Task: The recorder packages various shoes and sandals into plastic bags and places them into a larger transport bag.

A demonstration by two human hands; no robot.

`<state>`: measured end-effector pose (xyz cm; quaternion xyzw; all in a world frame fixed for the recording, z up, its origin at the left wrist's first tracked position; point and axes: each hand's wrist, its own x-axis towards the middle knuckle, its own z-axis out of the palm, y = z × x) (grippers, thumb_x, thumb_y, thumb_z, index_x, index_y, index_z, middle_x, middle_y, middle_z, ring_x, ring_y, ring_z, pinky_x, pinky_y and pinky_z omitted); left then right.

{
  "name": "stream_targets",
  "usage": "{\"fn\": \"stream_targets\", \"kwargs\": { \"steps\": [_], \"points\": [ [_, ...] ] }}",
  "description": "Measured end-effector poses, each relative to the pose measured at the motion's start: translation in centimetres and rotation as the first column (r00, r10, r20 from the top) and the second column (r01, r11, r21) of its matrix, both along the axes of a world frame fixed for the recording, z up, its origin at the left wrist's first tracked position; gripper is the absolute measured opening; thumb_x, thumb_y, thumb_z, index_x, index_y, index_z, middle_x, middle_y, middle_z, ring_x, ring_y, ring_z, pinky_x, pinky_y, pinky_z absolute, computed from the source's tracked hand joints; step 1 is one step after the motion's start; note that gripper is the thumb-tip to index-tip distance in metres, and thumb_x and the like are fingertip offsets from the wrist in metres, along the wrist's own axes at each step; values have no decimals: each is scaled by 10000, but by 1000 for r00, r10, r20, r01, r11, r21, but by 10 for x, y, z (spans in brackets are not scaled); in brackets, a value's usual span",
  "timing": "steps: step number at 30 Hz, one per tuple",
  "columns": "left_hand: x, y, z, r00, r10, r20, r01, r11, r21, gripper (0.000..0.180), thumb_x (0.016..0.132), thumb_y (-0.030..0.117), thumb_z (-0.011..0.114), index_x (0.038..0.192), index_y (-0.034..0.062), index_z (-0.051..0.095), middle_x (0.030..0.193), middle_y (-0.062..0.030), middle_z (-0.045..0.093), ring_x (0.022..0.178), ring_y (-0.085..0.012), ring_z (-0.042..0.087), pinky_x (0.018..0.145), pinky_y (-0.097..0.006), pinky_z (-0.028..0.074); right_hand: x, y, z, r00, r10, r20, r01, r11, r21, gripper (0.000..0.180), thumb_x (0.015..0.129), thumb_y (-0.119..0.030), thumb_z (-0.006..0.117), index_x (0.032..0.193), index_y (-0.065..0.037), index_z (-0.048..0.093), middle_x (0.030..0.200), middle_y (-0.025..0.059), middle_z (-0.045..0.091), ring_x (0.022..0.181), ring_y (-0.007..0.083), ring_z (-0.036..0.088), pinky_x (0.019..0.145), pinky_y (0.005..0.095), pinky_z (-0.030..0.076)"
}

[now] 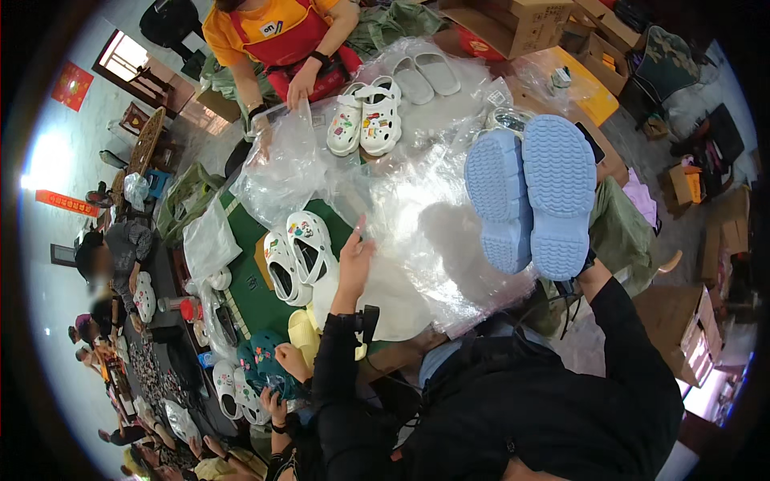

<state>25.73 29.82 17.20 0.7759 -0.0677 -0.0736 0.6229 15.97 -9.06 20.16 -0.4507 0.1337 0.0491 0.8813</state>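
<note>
My right hand [593,273] holds up a pair of light blue clogs [561,200], their ridged soles turned toward me; most of its fingers are hidden behind them. Over the clear plastic bags [433,240], my left hand [353,264] is open and empty, its index finger stretched out. Just left of it stand white clogs with colourful charms [299,256] on the green table top [245,232]. A second pair of white charm-covered clogs [365,120] and a pair of pale grey slides [425,77] lie on the plastic farther off.
Across the table, a person in a red apron [277,40] handles a clear plastic bag [281,172]. Near left are yellow clogs [305,333], and a dark teal clog [265,361] by another person's hands [290,365]. Cardboard boxes [682,329] stand at right.
</note>
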Motion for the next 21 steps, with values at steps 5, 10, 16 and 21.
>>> {"fn": "stream_targets", "kwargs": {
  "steps": [5, 10, 16, 21],
  "points": [
    [-15, 1, -14, 856, -55, -514, -37, 985, -166, 477, 828, 68, 518, 1294, 95, 422, 804, -64, 603, 685, -104, 531, 603, -214, 407, -11, -8, -3, 999, -39, -20, 39, 999, 14, 286, 905, -194, 457, 1122, -27, 540, 1025, 66, 602, 847, 128, 587, 764, 313, 500],
    [-36, 20, -32, 996, -5, 85, -60, 668, 742, 319, 874, 190, 501, 1162, 56, 526, 852, -164, 629, 723, -243, 594, 633, -318, 441, -12, -15, -4, 997, -68, -34, 68, 997, 28, 285, 905, -193, 456, 1120, -27, 541, 1022, 64, 603, 845, 126, 588, 761, 312, 501],
    [-39, -16, 149, 874, 217, 435, -319, 931, 177, 387, 832, 367, 586, 763, -11, 544, 622, -64, 516, 518, -233, 482, 509, -374, 381, -24, -33, -2, 987, -148, -67, 151, 988, 35, 283, 905, -192, 455, 1118, -27, 543, 1019, 63, 604, 843, 125, 588, 757, 311, 502],
    [-51, -38, 143, 510, -227, 830, 290, 953, 83, 417, 673, 322, 760, 704, 46, 450, 670, -90, 485, 587, -243, 491, 568, -342, 414, -35, -46, -4, 986, -159, -52, 162, 986, 50, 281, 905, -191, 455, 1116, -28, 544, 1016, 61, 605, 841, 123, 589, 754, 310, 502]
  ]
}}
